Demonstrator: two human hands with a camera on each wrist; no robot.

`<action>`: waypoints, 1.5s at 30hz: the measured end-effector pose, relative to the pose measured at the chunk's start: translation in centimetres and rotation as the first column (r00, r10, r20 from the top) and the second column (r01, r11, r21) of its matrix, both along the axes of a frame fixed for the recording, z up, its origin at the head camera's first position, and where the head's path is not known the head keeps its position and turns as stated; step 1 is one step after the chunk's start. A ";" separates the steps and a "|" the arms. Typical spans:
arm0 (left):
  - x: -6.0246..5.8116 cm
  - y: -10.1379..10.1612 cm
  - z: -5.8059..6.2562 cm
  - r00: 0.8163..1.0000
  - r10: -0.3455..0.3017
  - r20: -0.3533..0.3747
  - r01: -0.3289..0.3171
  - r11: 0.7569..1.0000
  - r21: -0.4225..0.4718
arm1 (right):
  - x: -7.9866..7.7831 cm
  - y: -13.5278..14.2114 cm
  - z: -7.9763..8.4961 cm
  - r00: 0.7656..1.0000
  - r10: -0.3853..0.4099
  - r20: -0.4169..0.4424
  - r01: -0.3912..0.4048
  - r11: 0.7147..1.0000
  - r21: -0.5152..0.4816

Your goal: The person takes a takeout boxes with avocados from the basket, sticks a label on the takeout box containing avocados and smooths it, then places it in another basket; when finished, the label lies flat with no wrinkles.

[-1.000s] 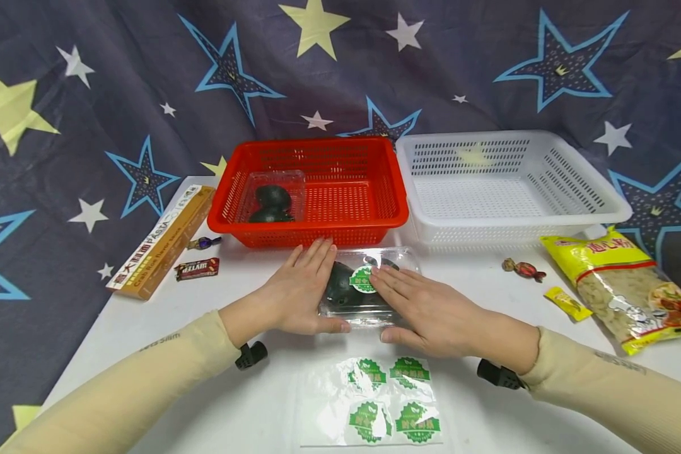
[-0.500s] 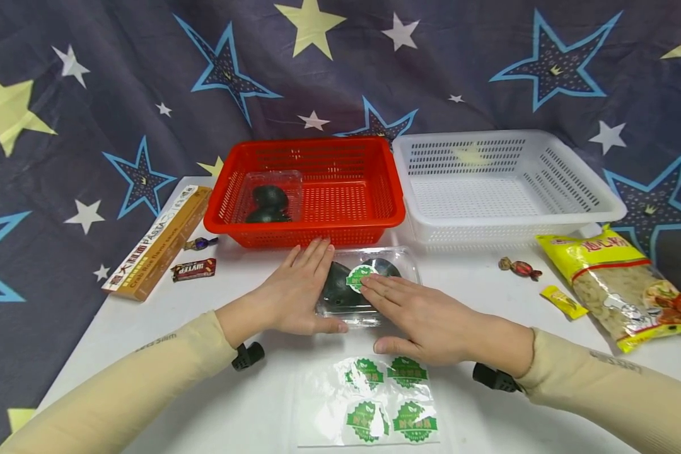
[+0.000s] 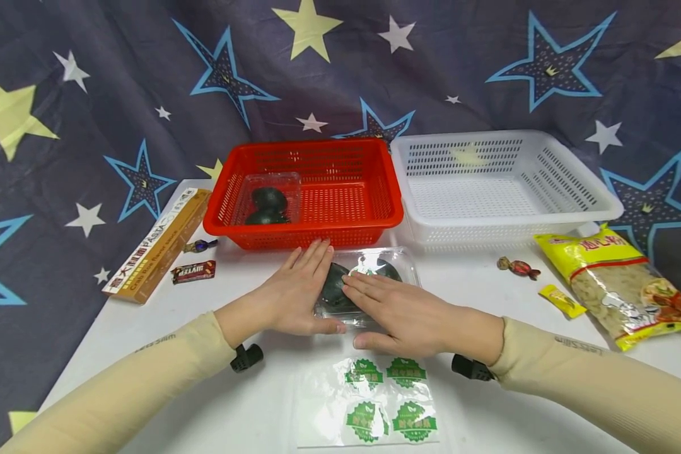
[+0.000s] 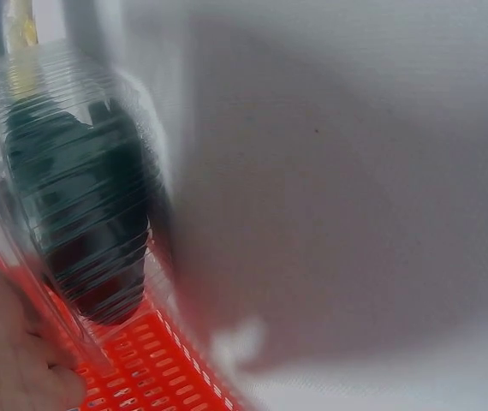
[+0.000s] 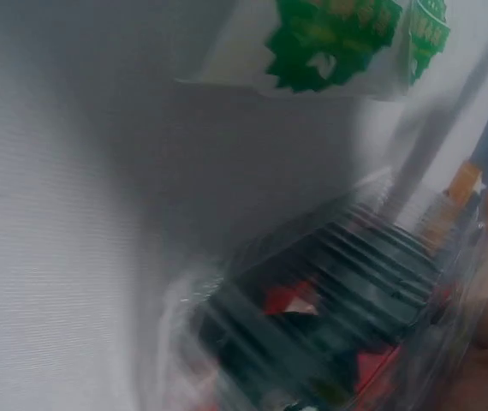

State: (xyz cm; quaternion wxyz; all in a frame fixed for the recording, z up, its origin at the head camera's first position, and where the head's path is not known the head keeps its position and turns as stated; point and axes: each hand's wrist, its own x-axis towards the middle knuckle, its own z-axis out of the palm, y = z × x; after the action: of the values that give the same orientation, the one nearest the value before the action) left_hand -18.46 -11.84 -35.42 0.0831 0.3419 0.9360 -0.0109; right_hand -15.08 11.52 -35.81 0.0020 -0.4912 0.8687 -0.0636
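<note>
A clear plastic clamshell box (image 3: pixel 404 254) with dark green, avocado-like fruits (image 3: pixel 333 287) lies on the white table. My left hand (image 3: pixel 292 299) rests on its left side, fingers straight. Across the lid lies my flat right hand (image 3: pixel 408 315), its fingers covering most of a round green-and-white sticker (image 3: pixel 364 265). The ridged side of the box (image 4: pixel 81 188) shows in the left wrist view, and again the box (image 5: pixel 330 291) in the right wrist view, somewhat blurred. Nearer me is a sheet of green stickers (image 3: pixel 325 403).
Behind the box stands a red basket (image 3: pixel 303 230) holding another clear box of dark fruits (image 3: pixel 269 199). To its right is a white basket (image 3: pixel 511 224). A pasta box (image 3: pixel 159 246) and wrapped sweets (image 3: pixel 194 272) lie left; a yellow food bag (image 3: pixel 624 290) and more sweets (image 3: pixel 563 301) lie right.
My right hand has slid left across the lid, covering more of the round sticker and uncovering the fruit on the right. My left hand has stayed on the box.
</note>
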 end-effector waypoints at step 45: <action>-0.1 0.1 -0.2 0.999 0.011 -0.047 -0.013 0.999 -0.036 | 1.1 1.3 -0.3 0.968 -0.230 -0.100 0.236 0.970 0.055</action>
State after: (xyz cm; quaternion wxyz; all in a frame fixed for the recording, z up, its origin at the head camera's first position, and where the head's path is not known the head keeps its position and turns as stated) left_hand -18.58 -11.76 -35.59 0.0675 0.3343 0.9394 -0.0354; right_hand -13.96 12.83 -36.07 -0.0294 -0.3877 0.9212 -0.0117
